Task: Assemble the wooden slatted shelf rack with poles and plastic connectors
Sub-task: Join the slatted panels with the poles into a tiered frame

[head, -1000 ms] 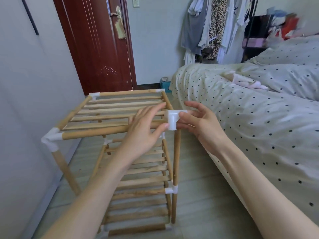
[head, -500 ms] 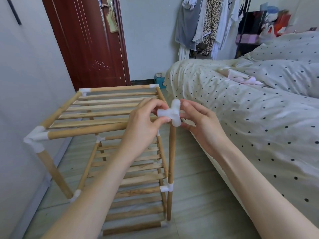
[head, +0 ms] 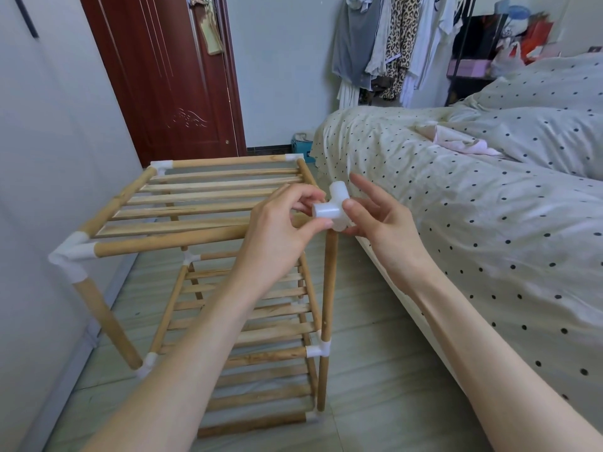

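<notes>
I hold the white plastic corner connector (head: 336, 208) between my two hands, just above the top of the near right pole (head: 330, 288), and it looks lifted off the pole or only loosely on it; I cannot tell which. My left hand (head: 280, 230) pinches one socket with thumb and fingertips. My right hand (head: 381, 220) pinches the other side with thumb and one finger, and its other fingers are spread out.

I think the risks are these. The connector has three sockets, so I could turn it the wrong way and the front rail (head: 169, 241), just below my left grip, will not enter. The rail end is hidden behind my left hand, so I must guide it by feeling. If I push hard at an angle, the pole under my grip may lean and pull out of the lower connector (head: 318, 350). Also the top shelf (head: 208, 197) is loose at this corner and could drop.

I count one connector in my grip and three white corners already on the top shelf. I see three slatted tiers, and four upright poles in the upper level. To the right of my grip is one bed (head: 489, 207), and beyond it one door (head: 163, 76).
</notes>
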Tool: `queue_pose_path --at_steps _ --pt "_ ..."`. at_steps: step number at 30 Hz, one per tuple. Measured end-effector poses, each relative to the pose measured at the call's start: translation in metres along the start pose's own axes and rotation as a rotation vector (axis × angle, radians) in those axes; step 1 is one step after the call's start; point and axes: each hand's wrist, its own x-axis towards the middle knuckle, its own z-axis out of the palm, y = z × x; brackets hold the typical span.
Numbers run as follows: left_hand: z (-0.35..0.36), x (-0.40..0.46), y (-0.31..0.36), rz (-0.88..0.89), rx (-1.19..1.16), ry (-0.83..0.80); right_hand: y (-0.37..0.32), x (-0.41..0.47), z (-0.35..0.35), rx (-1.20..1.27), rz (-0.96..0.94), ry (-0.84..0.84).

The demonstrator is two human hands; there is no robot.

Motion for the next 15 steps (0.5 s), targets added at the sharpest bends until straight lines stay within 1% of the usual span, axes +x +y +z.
queue_pose_path --at_steps 2,4,6,10,12,15 --pt "-0.002 0.001 -0.003 -0.034 0.074 -0.062 0.001 0.000 -0.005 -0.040 -0.006 0.025" --pt "-0.002 0.000 -0.008 -0.037 0.276 -0.128 0.003 0.001 -0.008 -0.050 0.012 0.053" --pt "-0.002 -0.001 -0.013 -0.001 0.462 -0.159 0.006 0.001 -0.009 -0.068 0.032 0.078" --pt "-0.003 -0.001 -0.015 0.052 0.534 -0.153 0.008 0.001 -0.010 -0.140 0.097 0.101" --pt "-0.001 -0.002 -0.016 0.026 0.576 -0.209 0.010 0.001 -0.012 -0.150 0.131 0.098" --pt "-0.001 -0.001 -0.019 -0.011 0.541 -0.231 0.013 0.001 -0.011 -0.174 0.156 0.087"
